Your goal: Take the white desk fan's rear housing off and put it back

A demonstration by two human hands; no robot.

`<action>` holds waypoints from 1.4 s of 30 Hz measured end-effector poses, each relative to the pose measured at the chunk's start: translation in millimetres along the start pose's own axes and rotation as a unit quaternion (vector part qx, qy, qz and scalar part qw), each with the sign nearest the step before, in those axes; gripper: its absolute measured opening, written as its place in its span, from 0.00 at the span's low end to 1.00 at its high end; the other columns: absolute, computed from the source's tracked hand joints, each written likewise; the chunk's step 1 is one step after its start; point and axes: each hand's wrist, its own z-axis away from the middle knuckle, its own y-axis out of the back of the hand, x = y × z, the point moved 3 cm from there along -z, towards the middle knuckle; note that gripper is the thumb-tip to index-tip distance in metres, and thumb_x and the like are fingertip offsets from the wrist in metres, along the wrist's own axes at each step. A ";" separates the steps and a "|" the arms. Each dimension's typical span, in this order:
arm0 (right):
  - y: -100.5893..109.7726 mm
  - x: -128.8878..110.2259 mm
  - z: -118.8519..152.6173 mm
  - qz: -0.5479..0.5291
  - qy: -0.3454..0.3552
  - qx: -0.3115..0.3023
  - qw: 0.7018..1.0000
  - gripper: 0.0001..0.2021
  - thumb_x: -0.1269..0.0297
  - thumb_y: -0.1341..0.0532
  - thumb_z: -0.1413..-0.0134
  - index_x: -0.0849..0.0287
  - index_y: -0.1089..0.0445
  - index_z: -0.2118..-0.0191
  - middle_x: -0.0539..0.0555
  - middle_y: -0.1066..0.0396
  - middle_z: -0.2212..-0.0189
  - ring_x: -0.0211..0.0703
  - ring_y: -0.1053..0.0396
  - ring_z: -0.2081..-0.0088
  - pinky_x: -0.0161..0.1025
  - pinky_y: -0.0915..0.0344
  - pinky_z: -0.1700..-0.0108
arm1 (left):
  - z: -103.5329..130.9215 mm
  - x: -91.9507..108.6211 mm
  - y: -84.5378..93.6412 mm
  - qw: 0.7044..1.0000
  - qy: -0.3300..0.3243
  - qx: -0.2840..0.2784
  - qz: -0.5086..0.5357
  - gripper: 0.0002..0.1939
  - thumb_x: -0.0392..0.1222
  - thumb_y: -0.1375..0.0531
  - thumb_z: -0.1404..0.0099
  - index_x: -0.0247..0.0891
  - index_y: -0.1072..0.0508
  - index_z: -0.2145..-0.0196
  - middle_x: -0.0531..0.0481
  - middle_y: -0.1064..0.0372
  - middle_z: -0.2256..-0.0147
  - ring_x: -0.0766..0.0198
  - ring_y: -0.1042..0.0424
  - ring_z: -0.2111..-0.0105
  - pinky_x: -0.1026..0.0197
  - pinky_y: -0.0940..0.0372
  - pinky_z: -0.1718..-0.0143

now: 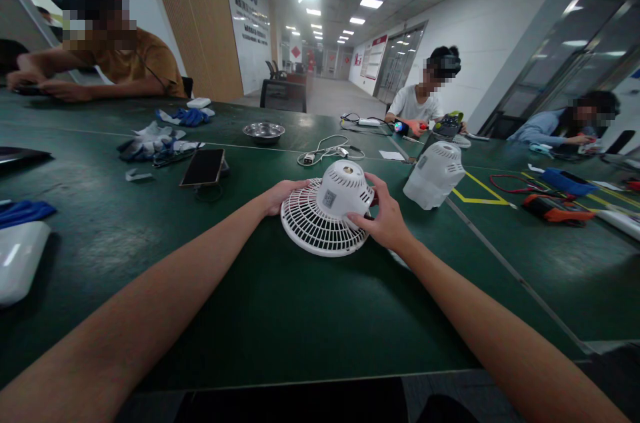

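Observation:
A white fan head (pixel 327 226) rests grille-down on the green table, its rounded motor housing (pixel 340 190) facing up with a small printed label on it. My left hand (pixel 283 196) grips the grille's rim at the far left, its fingertips over the edge. Around the right side of the housing curls my right hand (pixel 385 220), thumb in front and fingers behind. Behind and to the right stands a white plastic housing (pixel 434 175) with vent slots. A white cable (pixel 327 151) lies coiled just beyond the fan head.
A metal bowl (pixel 264 132), a phone on a stand (pixel 204 168) and crumpled gloves (pixel 153 142) lie to the left. A white case (pixel 20 260) sits at the left edge. An orange meter (pixel 557 208) lies right. Several people sit around the table.

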 end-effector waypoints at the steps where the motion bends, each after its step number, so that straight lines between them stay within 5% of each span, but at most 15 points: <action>1: 0.0 0.1 0.1 -0.003 -0.002 0.000 1.000 0.43 0.52 0.29 0.52 0.46 0.49 0.33 0.59 0.31 0.44 0.63 0.30 0.47 0.65 0.31 0.47 | 0.3 0.1 -0.5 1.000 -0.002 0.000 0.000 0.15 0.35 0.40 0.30 0.28 0.26 0.48 0.33 0.22 0.55 0.52 0.20 0.56 0.50 0.27 0.48; 19: 3.2 2.0 -0.1 0.004 0.015 0.004 1.000 0.40 0.55 0.32 0.48 0.45 0.48 0.32 0.60 0.39 0.35 0.66 0.35 0.41 0.67 0.31 0.46 | 1.5 -0.1 -1.0 1.000 -0.001 0.002 -0.015 0.14 0.37 0.40 0.30 0.28 0.26 0.50 0.34 0.22 0.55 0.54 0.20 0.57 0.51 0.27 0.50; 32: 1.4 5.5 -0.9 -0.023 -0.029 -0.060 0.998 0.44 0.50 0.31 0.49 0.46 0.53 0.31 0.61 0.31 0.43 0.63 0.28 0.49 0.65 0.29 0.49 | -2.2 0.9 3.5 1.000 -0.010 0.019 -0.019 0.15 0.36 0.36 0.33 0.28 0.25 0.50 0.34 0.22 0.58 0.53 0.19 0.59 0.51 0.25 0.53; 37: 0.6 6.2 -0.4 -0.024 -0.036 -0.054 0.998 0.48 0.50 0.28 0.52 0.45 0.54 0.30 0.62 0.36 0.38 0.66 0.31 0.44 0.67 0.31 0.46 | 0.8 4.8 -1.5 0.989 -0.108 0.053 -0.081 0.23 0.34 0.35 0.35 0.32 0.29 0.43 0.38 0.22 0.57 0.55 0.20 0.60 0.51 0.26 0.53; 42: -0.2 5.4 -0.5 -0.013 -0.015 -0.038 0.999 0.50 0.49 0.27 0.55 0.45 0.53 0.31 0.62 0.40 0.36 0.68 0.34 0.41 0.70 0.33 0.44 | 11.1 15.9 -7.7 0.925 -0.261 0.101 -0.258 0.19 0.35 0.33 0.39 0.37 0.23 0.50 0.41 0.25 0.49 0.53 0.27 0.48 0.51 0.35 0.41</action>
